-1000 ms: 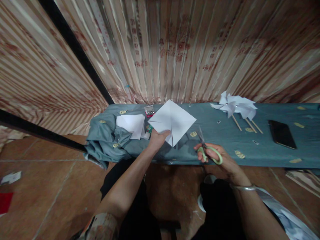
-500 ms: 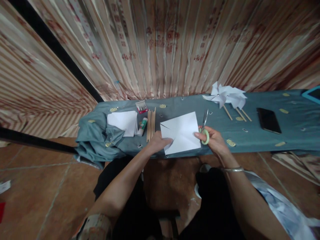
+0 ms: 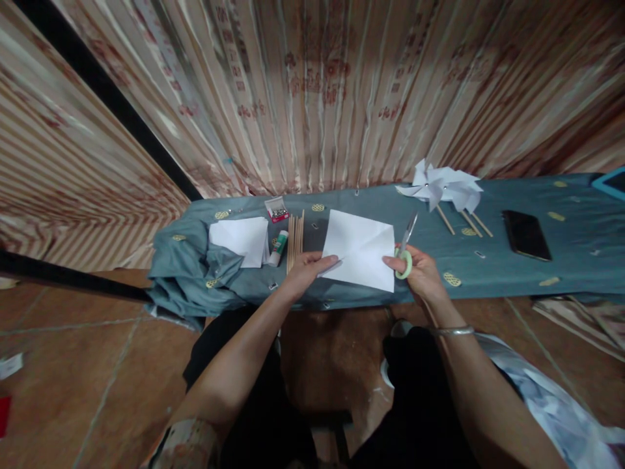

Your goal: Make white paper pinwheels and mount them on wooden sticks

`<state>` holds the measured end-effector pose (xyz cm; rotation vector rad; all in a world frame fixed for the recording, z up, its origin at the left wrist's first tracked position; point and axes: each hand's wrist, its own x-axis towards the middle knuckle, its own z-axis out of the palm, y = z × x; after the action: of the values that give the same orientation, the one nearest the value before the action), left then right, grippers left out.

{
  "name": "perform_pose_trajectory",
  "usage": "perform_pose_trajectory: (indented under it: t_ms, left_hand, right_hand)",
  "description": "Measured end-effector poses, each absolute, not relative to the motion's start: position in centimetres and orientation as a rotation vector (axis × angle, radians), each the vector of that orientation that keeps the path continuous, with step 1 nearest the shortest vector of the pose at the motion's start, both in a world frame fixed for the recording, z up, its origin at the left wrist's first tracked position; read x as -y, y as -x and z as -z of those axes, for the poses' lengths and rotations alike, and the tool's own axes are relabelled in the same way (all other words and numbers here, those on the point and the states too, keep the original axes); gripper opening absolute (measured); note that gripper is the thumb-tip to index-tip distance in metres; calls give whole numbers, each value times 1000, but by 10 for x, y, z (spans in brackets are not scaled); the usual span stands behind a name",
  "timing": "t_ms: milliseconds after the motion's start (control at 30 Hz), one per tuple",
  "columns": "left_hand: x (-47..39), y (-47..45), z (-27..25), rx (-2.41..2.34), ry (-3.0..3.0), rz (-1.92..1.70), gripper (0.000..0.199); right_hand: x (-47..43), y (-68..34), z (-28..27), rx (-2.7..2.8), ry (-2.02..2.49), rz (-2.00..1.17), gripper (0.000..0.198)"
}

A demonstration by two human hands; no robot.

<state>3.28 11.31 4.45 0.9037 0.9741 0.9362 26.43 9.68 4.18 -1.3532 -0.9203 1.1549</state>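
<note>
A white square sheet of paper (image 3: 362, 244) is held up between both hands above the cloth-covered bench. My left hand (image 3: 311, 267) pinches its lower left corner, thumb on top. At the right edge, my right hand (image 3: 414, 266) grips the sheet with the thumb and also keeps hold of scissors (image 3: 404, 259) with pale green handles, blades pointing up and away. To the left of the paper lie several thin wooden sticks (image 3: 295, 238), a glue stick (image 3: 278, 248) and a stack of white paper (image 3: 239, 240).
A small open box of metal pins (image 3: 278, 210) sits behind the glue stick. White paper pinwheels (image 3: 442, 185) on sticks lie at the back right, near a black phone (image 3: 526, 234). A blue-edged object (image 3: 613, 184) is at the far right. A patterned curtain (image 3: 322, 98) hangs behind the bench.
The sheet has been turned, so the slit seen at its upper left corner no longer shows there. My left hand has shifted slightly right with its corner; the scissors stay in my right hand.
</note>
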Motion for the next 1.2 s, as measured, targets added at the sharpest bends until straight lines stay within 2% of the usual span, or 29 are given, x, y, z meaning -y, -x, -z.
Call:
perform_pose_trajectory:
  t_ms: [167, 300, 467, 667, 900, 1200]
  left_hand:
    - [-109, -38, -51, -735, -715, -991, 38]
    - [-107, -50, -50, -733, -721, -1002, 39]
    - [-106, -71, -45, -819, -615, -1096, 36]
    - [-113, -87, -50, -910, -485, -1245, 44]
    - [-125, -91, -54, -964, -369, -1352, 31]
    - [-140, -72, -58, -953, -330, -1451, 39]
  right_hand:
    - [-100, -257, -41, 751, 1240, -1111, 35]
    - [-101, -246, -39, 706, 1206, -1130, 32]
    - [-104, -235, -33, 666, 1175, -1192, 37]
    - [-109, -229, -36, 718, 1159, -1165, 39]
    - [-109, -228, -39, 831, 1221, -1157, 44]
    - [-84, -231, -40, 1007, 1306, -1382, 53]
